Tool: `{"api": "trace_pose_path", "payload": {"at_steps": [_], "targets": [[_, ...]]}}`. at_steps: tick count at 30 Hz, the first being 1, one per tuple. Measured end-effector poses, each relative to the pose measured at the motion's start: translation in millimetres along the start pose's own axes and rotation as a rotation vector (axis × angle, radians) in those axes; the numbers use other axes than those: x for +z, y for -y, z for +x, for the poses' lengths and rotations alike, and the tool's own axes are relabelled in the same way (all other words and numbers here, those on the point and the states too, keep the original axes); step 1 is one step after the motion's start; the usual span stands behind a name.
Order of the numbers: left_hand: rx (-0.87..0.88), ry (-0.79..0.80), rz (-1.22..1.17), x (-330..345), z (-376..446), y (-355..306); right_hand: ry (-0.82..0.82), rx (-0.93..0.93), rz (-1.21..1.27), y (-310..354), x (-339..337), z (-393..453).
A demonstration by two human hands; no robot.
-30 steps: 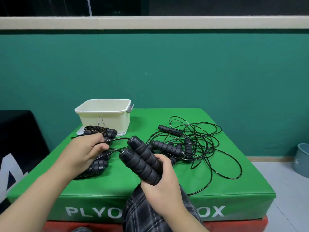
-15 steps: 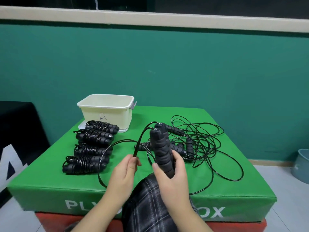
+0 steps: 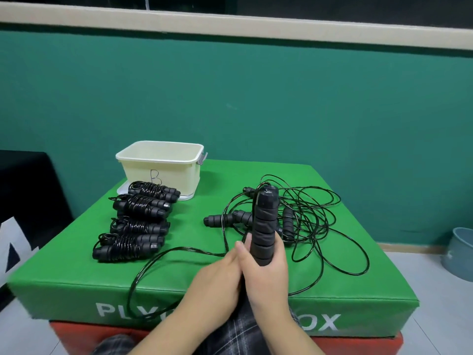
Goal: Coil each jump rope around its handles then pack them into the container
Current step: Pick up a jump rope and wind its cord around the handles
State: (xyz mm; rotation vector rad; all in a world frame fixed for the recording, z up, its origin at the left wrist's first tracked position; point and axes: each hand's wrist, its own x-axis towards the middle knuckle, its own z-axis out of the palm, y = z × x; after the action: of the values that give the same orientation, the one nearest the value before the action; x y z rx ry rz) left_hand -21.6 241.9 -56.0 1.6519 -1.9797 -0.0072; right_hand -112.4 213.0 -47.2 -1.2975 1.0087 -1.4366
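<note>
My right hand (image 3: 266, 272) grips a pair of black foam jump-rope handles (image 3: 265, 224), held upright side by side. My left hand (image 3: 217, 280) lies against the right one and holds that rope's thin black cord (image 3: 163, 254), which loops out to the left over the box's front edge. Several coiled ropes (image 3: 133, 226) lie in a row at the left. A tangle of loose ropes (image 3: 307, 216) with more handles lies behind my right hand. The cream container (image 3: 158, 162), marked B, stands open at the back left.
Everything sits on a green plyo box (image 3: 76, 272) in front of a teal wall. A grey-blue bucket (image 3: 460, 252) stands on the floor at the right. A black object fills the far left.
My right hand has turned the two handles from slanting to upright. My left hand has come in from the coiled ropes at the left to the right hand, drawing the cord along.
</note>
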Motion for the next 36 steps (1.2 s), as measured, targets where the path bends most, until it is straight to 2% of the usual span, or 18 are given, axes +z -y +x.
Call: {"api": "trace_pose_path", "payload": {"at_steps": [6,8,10,13,14,16,19,22,24,27,28,30,33,36], "targets": [[0.118,0.116,0.124,-9,-2,18,-0.022,0.03,0.032,3,-8,5],[0.113,0.14,0.09,-19,1,31,-0.019,0.015,0.026,3,-8,5],[0.086,0.13,0.112,-32,5,49,0.004,-0.008,0.008,1,-7,5],[-0.004,0.102,0.28,-56,10,72,0.065,-0.067,-0.073,-1,-5,3],[-0.021,0.058,0.284,-63,12,78,0.091,-0.095,-0.11,-2,-5,2],[-0.083,0.077,0.255,-78,18,93,0.164,-0.145,-0.187,-2,-3,-1],[-0.061,0.11,0.177,-95,25,102,0.235,-0.227,-0.309,0,0,-4],[-0.018,0.017,0.191,-109,30,96,0.239,-0.261,-0.363,0,0,-4],[-0.096,-0.043,0.25,-118,32,82,0.247,-0.295,-0.39,-1,-1,-5],[-0.43,-0.137,0.497,-135,36,63,0.288,-0.37,-0.461,-3,-1,-7],[-0.473,-0.156,0.541,-137,36,58,0.299,-0.403,-0.497,-4,0,-8],[-0.486,-0.206,0.464,-137,36,54,0.275,-0.504,-0.615,-6,3,-8],[-0.459,-0.256,0.136,-135,35,49,0.226,-0.706,-0.766,-9,6,-7],[-0.436,-0.299,-0.086,-138,31,39,0.258,-0.724,-0.888,-8,9,-7]]}}
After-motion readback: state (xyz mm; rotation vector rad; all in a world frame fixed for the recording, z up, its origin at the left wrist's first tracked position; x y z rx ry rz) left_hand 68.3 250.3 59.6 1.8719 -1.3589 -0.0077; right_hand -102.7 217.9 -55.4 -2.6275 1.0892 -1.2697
